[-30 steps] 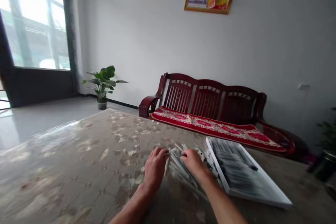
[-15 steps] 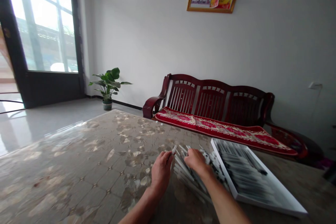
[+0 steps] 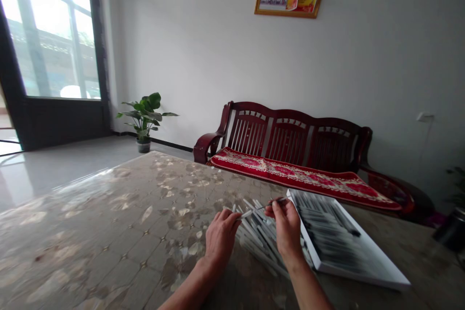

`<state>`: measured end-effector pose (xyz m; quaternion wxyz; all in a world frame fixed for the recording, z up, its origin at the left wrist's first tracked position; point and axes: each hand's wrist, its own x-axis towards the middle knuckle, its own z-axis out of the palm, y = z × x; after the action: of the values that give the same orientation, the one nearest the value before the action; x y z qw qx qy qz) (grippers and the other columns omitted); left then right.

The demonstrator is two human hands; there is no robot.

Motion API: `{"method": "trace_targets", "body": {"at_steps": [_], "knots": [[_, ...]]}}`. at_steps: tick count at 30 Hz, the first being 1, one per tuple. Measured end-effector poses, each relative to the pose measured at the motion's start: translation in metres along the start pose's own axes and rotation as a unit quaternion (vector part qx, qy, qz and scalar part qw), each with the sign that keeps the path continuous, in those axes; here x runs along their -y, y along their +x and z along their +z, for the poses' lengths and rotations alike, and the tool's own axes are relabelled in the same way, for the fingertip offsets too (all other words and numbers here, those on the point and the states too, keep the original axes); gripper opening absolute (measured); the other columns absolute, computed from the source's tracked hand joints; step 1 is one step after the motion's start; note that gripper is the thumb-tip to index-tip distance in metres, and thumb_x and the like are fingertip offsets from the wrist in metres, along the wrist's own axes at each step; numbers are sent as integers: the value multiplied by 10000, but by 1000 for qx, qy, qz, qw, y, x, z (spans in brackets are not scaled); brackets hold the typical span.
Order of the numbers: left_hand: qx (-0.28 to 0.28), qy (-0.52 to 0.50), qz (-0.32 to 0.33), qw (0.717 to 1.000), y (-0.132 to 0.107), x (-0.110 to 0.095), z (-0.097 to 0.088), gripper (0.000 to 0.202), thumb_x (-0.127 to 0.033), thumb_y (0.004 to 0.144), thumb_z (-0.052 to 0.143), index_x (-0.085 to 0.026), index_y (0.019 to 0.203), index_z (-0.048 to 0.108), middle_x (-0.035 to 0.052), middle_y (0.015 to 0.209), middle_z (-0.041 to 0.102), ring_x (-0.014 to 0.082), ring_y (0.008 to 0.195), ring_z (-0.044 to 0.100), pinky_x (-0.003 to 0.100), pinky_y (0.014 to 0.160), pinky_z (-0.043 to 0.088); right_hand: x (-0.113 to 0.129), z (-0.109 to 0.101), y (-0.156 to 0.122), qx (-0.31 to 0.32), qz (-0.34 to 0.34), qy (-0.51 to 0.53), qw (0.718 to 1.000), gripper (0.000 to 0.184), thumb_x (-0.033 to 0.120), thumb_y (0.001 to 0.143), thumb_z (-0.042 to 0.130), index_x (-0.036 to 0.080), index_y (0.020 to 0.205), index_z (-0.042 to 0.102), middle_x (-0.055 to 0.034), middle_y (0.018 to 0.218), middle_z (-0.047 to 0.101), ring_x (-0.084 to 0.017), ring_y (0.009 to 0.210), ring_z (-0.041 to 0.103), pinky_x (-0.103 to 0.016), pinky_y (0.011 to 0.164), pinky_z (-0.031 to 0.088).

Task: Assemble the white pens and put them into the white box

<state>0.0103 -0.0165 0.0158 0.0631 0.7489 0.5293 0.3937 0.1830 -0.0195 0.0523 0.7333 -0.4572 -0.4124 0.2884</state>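
My left hand point(image 3: 220, 235) is closed on a whitish translucent pen barrel point(image 3: 247, 213) that points to the right. In the fingertips of my right hand point(image 3: 288, 227) is a thin dark rod, which looks like a pen refill point(image 3: 268, 205). Its left end lines up with the barrel's open end; whether it is inside cannot be made out. Loose pale barrels point(image 3: 262, 240) lie in a pile on the table under and between both hands. To the right of my right hand stands a shallow white box point(image 3: 366, 280) with many dark-tipped clear pens point(image 3: 329, 230), blurred, in rows.
The table point(image 3: 109, 232) has a patterned grey-brown cover. Beyond it stands a dark red wooden bench point(image 3: 290, 131) with a red patterned runner point(image 3: 290, 170). A potted plant point(image 3: 145, 116) is on the floor at the left, and a dark container point(image 3: 452, 230) at the far right.
My right hand has come up from the pile and moved right, now with a thin dark rod in its fingers. The barrel in my left hand has tilted down toward the right.
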Motion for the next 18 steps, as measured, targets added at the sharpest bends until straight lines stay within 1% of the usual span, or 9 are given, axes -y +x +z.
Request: {"method": "trace_targets", "body": {"at_steps": [4, 9, 18], "knots": [[1, 9, 9, 1000, 0, 0, 1, 180, -288, 918, 578, -295, 989, 742, 11, 925, 704, 177, 883, 637, 252, 734, 462, 1, 3, -4, 8, 4, -3, 1000, 373, 521, 729, 724, 194, 854, 593, 1, 760, 660, -159, 660, 654, -306, 626, 585], [1, 12, 23, 1000, 1, 4, 6, 192, -301, 930, 555, -291, 989, 738, 14, 917, 699, 177, 876, 636, 252, 731, 460, 2, 4, -9, 18, 10, -18, 1000, 357, 514, 739, 711, 191, 845, 603, 1, 730, 653, -155, 642, 639, -300, 617, 570], [6, 14, 74, 997, 2, 10, 10, 232, -321, 949, 509, -280, 1001, 731, 27, 915, 695, 175, 878, 637, 250, 740, 470, 2, -5, -20, 3, 4, -22, 1000, 326, 494, 765, 678, 184, 855, 627, -18, 777, 667, -134, 632, 600, -237, 552, 498]]}}
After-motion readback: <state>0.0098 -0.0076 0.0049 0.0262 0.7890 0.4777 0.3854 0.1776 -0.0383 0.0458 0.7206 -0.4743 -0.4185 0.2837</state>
